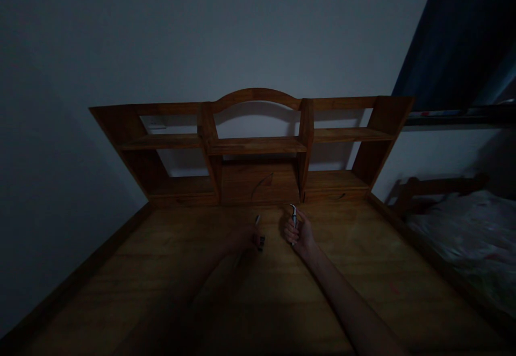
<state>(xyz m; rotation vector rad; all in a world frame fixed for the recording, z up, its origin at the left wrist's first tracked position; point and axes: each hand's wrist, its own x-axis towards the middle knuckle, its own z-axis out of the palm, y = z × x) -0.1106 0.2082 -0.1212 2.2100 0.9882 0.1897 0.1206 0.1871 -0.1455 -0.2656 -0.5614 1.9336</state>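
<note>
My right hand [299,234] is closed around a slim silver tool with a bent tip [294,217], held upright over the desk, its hooked end pointing left. To its left, in deep shade, my left hand [245,236] is closed. A thin stick with a pale end [257,219] rises from its fingers. Beside those fingers is a small black piece with lighter marks [262,243]; whether it is held or lies on the wood I cannot tell. The two hands are apart, both above the wooden desk top [342,259].
A wooden shelf unit [258,145] with several compartments stands along the back of the desk. A thin dark curved line [261,183] shows at its middle compartment. Raised edges border the desk. To the right are a plastic-covered heap [463,232] and a dark blue curtain [451,49].
</note>
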